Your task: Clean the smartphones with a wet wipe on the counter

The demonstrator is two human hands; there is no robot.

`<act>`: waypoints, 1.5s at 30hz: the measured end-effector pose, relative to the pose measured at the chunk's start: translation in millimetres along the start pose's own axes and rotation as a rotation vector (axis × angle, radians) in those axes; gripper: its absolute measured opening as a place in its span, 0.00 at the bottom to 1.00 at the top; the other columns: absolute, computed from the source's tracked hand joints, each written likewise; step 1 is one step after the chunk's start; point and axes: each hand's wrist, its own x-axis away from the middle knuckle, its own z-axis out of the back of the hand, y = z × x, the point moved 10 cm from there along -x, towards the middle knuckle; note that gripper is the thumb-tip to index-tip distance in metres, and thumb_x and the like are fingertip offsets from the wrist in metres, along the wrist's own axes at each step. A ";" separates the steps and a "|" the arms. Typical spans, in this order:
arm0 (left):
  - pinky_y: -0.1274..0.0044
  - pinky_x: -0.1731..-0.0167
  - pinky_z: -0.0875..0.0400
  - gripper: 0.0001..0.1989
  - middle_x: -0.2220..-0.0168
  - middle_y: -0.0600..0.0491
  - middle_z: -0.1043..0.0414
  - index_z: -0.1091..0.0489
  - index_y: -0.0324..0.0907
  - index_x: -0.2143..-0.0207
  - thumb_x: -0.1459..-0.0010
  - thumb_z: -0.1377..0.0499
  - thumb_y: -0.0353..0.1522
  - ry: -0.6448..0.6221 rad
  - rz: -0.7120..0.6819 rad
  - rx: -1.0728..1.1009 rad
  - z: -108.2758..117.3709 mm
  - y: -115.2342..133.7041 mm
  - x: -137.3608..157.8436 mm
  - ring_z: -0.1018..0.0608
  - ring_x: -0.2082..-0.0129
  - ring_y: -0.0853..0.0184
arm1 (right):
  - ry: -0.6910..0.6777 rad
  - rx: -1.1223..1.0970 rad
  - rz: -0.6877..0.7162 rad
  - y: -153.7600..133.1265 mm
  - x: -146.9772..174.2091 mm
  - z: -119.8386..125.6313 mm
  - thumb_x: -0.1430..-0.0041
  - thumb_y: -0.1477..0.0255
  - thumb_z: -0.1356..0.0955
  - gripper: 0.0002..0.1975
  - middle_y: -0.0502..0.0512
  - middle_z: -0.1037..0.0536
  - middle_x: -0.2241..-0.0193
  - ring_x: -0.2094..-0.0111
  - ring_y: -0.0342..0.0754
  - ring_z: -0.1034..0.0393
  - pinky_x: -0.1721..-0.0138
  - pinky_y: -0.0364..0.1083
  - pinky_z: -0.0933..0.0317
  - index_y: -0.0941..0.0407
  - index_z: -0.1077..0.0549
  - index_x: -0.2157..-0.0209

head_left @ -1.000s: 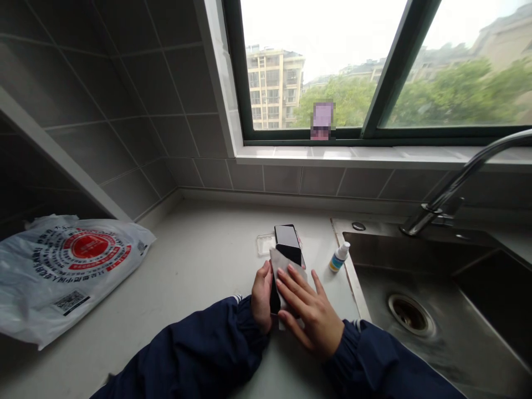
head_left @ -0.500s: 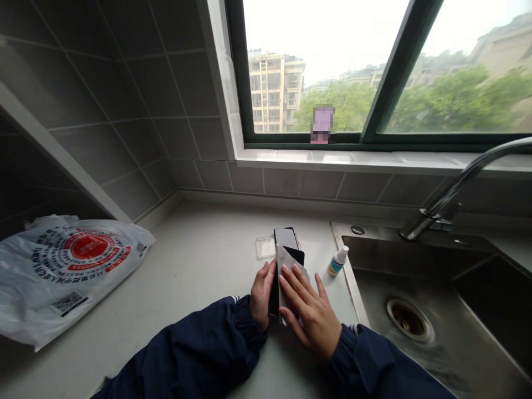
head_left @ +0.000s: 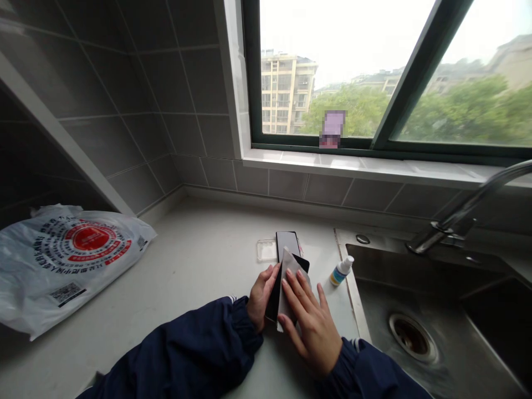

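Pressing cloth [head_left: 290, 277] on phone [head_left: 274, 296] (left hand [head_left: 261, 295] gripping).

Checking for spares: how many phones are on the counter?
2: one phone gripped by the left hand under the cloth; another phone lying just behind.

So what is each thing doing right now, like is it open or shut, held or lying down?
Phone: tilted, gripped by left hand.
Grey cloth: pressed flat on the phone under right hand.
Second phone: lying flat, screen dark.
Spray bottle: lying tilted, cap on.
Clear case: lying flat.
Plastic bag: lying crumpled.
Tap: no water running.
Window: shut.
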 end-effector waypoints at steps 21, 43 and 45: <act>0.66 0.37 0.44 0.28 0.49 0.44 0.25 0.37 0.37 0.39 0.37 0.48 0.42 -0.080 0.029 -0.004 -5.4 0.2 -2.1 0.26 0.45 0.55 | -0.054 -0.067 -0.031 4.1 -1.2 -2.2 0.32 0.67 0.40 0.34 0.60 0.50 0.31 0.31 0.61 0.58 0.38 0.69 0.51 0.54 0.59 0.30; 0.68 0.37 0.43 0.27 0.49 0.45 0.25 0.36 0.37 0.39 0.36 0.48 0.43 -0.071 0.025 -0.054 2.4 1.3 -6.1 0.26 0.44 0.57 | -0.103 -0.071 -0.036 4.0 -3.2 -1.5 0.32 0.67 0.41 0.32 0.58 0.54 0.31 0.30 0.60 0.61 0.39 0.68 0.49 0.56 0.55 0.30; 0.69 0.38 0.43 0.27 0.49 0.45 0.25 0.36 0.37 0.39 0.36 0.48 0.42 -0.075 0.023 -0.049 3.5 1.3 -7.4 0.26 0.44 0.58 | -0.109 -0.076 -0.035 4.4 -4.0 -2.0 0.32 0.67 0.41 0.32 0.58 0.53 0.31 0.30 0.59 0.61 0.39 0.68 0.48 0.56 0.54 0.31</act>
